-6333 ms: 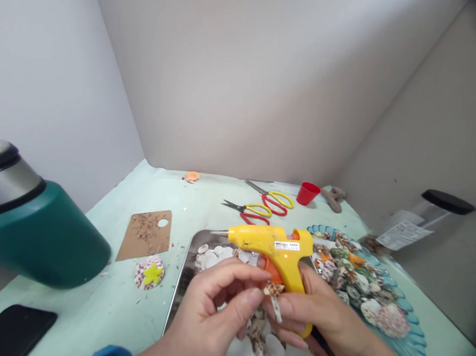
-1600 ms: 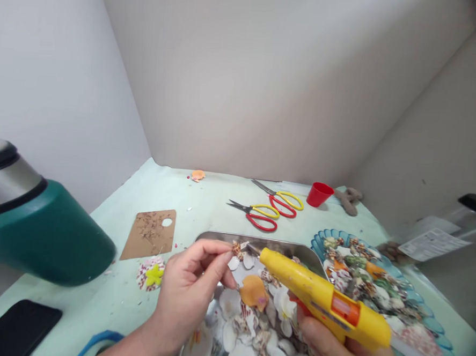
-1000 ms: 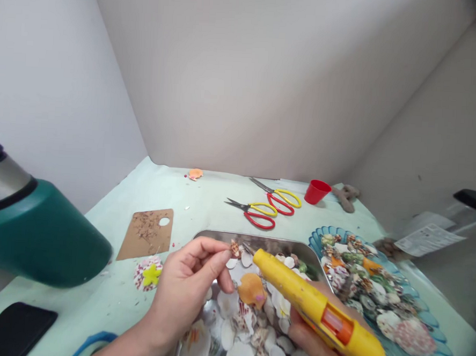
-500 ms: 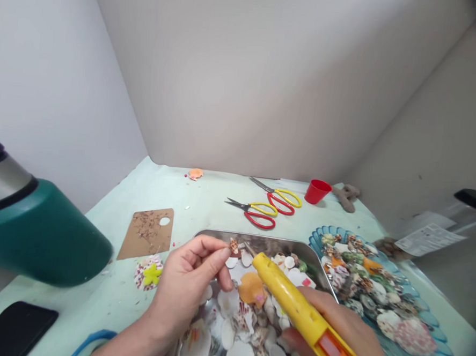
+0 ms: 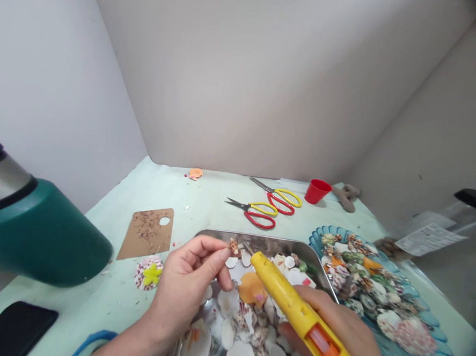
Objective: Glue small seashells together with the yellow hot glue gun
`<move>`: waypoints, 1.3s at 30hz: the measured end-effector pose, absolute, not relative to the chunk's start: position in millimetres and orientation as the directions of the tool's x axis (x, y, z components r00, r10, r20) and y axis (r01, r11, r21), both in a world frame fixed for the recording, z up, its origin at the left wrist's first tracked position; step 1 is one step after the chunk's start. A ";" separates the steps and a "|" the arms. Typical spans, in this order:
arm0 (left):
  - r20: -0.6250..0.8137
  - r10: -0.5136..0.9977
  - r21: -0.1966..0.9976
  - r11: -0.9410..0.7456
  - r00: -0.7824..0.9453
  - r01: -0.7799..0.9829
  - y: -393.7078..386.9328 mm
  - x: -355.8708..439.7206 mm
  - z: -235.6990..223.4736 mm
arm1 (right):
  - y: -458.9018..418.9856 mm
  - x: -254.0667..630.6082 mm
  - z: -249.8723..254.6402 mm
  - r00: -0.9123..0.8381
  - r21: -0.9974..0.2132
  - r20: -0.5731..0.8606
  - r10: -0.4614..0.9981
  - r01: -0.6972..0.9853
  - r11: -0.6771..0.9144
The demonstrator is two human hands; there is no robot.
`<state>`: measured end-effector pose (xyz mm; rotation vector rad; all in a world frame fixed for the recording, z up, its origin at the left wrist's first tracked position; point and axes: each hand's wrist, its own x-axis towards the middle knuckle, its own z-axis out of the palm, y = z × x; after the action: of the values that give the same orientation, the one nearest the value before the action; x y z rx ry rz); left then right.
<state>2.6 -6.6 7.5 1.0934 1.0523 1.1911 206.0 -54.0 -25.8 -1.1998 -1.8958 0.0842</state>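
Observation:
Between the thumb and forefinger of my left hand (image 5: 200, 272) is a small brown-and-white spiral seashell (image 5: 233, 246). My right hand (image 5: 334, 318) is wrapped round a yellow stick-shaped tool (image 5: 287, 294) with a thin metal tip and an orange-red part showing in a slot. The tip points at the shell and is very close to it; whether they touch I cannot tell. Both hands are above a metal tray (image 5: 258, 237) full of mixed shells, among them an orange scallop shell (image 5: 251, 289) and several white ones.
A blue scalloped dish (image 5: 435, 319) of shells stands at right. Two pairs of scissors (image 5: 259, 220) and a red cup (image 5: 317, 191) lie behind the tray. At left are a green bottle (image 5: 44, 236), a black phone (image 5: 13, 329), a brown board (image 5: 146, 234) and a decorated shell (image 5: 148, 273).
The yellow tool and my right hand have shifted very slightly to the left. My left hand keeps its hold on the small shell with almost no movement.

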 end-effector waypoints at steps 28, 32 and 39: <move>0.155 0.988 0.988 -0.155 0.024 -0.010 -12.6 2.3 5.4 | -59.6 213.9 -2.5 -0.165 -0.587 0.498 0.851 0.658 0.471; 0.172 0.985 0.985 -0.173 0.017 0.024 -12.9 2.0 4.1 | -63.0 230.1 -12.9 -0.116 -0.513 0.523 0.844 0.748 0.421; 0.147 0.989 0.988 -0.147 0.007 0.048 -12.3 2.5 4.6 | -65.8 233.7 -16.4 -0.127 -0.468 0.508 0.852 0.790 0.396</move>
<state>2.5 -12.3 4.6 1.3558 1.1695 1.2919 233.7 -65.8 -16.4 -1.4057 -1.9229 0.1080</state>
